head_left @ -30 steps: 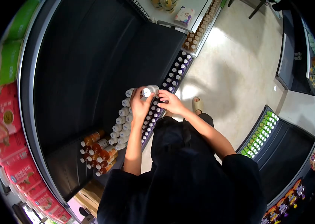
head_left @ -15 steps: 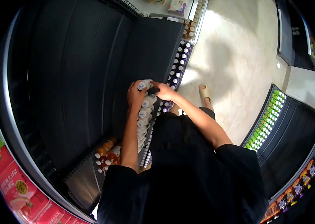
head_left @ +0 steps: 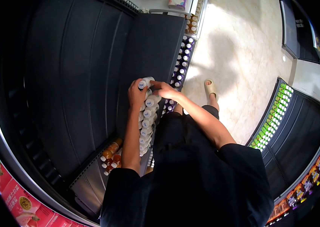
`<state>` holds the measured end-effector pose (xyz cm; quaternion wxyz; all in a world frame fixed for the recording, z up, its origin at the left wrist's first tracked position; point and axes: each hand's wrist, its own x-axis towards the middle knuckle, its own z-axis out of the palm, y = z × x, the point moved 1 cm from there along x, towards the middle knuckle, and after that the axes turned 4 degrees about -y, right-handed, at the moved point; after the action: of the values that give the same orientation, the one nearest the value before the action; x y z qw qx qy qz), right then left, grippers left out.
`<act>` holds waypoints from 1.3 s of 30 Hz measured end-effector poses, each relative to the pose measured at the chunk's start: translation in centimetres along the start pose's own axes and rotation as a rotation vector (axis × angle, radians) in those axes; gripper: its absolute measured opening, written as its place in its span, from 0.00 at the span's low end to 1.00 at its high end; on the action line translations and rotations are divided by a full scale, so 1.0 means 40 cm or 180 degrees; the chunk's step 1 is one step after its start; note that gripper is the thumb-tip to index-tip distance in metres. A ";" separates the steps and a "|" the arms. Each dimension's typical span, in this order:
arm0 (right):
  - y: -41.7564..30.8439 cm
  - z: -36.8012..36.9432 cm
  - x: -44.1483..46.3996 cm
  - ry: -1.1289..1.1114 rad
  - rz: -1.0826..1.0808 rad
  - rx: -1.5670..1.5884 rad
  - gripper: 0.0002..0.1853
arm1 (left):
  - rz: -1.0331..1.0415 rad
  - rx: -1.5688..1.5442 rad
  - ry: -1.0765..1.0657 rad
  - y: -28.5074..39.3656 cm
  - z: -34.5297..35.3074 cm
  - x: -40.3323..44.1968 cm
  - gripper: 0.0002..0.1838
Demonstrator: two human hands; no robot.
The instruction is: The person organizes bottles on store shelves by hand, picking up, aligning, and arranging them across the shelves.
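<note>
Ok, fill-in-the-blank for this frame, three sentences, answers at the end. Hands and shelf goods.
1. The bare left hand holds a white plastic bottle with a ____ cap, and the bare right hand has fingers at its side.
2. Printed pink packs show in the lower ____ corner of the picture.
3. Rows of green bottles with white caps stand toward the ____ edge of the picture.

Missing words: white; left; right.

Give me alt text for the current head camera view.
A left hand grips a white, round-capped bottle, with the right hand against its side, at the end of a row of matching white bottles on a flat black shelf.
</note>
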<state>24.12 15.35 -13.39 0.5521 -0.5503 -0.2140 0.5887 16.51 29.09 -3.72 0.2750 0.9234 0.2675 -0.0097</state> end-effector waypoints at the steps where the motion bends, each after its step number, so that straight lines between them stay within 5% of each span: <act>1: 0.003 0.002 0.001 0.0050 -0.0023 -0.0052 0.39 | 0.0034 0.0018 -0.0029 0.000 -0.003 0.003 0.21; 8: -0.029 -0.004 -0.048 -0.0092 -0.0379 0.0198 0.37 | -0.0171 0.0061 0.0002 0.004 0.006 0.004 0.20; 23: 0.264 -0.190 -0.230 0.0597 0.0097 0.0555 0.25 | -0.0391 0.0134 0.0064 0.017 0.025 -0.006 0.20; 27: 0.247 -0.284 -0.386 0.0833 0.0601 0.0408 0.26 | -0.0206 0.0182 0.0147 -0.003 0.036 -0.012 0.20; 32: 0.459 -0.409 -0.486 0.1277 0.0838 0.0445 0.25 | -0.0310 0.0338 -0.0020 0.038 0.024 -0.017 0.22; 39: 0.570 -0.482 -0.675 0.2289 0.1871 -0.0820 0.27 | 0.0319 -0.0331 0.0700 0.239 0.041 -0.038 0.26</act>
<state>25.89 -22.23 -27.72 0.3286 -0.8201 0.0839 0.4609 20.21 20.77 -0.07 0.2917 0.9156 0.2497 0.1193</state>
